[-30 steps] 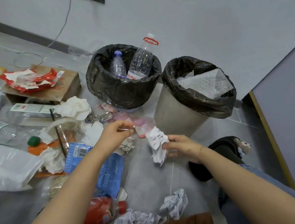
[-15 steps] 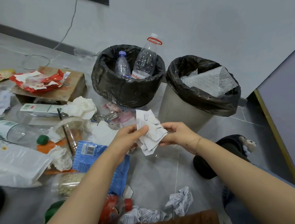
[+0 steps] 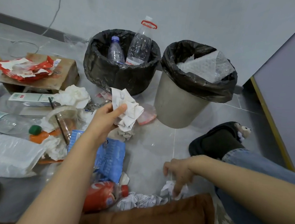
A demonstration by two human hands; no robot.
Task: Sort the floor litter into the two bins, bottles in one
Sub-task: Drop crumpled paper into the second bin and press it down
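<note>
My left hand (image 3: 107, 119) holds a crumpled white paper wad (image 3: 127, 110) above the floor, in front of the two bins. The left bin (image 3: 111, 73), lined in black, holds two clear plastic bottles (image 3: 140, 45). The right bin (image 3: 176, 103), grey with a black liner, holds bubble wrap (image 3: 204, 65). My right hand (image 3: 178, 171) reaches down with fingers touching another crumpled paper ball (image 3: 169, 189) on the floor near my knee. A red bottle (image 3: 103, 195) lies on the floor at the bottom centre.
Litter covers the floor on the left: a large clear bottle with a green cap (image 3: 8, 123), a plastic cup (image 3: 62, 120), a blue wrapper (image 3: 110, 158), tissues (image 3: 75, 96), a cardboard box (image 3: 39, 77) with red wrappers. A black slipper (image 3: 217, 141) sits right of the bins. A brown cushion (image 3: 151, 217) lies close to me.
My right hand let go of the paper wad and dropped down to the crumpled paper ball near my knee. My left hand now holds the wad alone.
</note>
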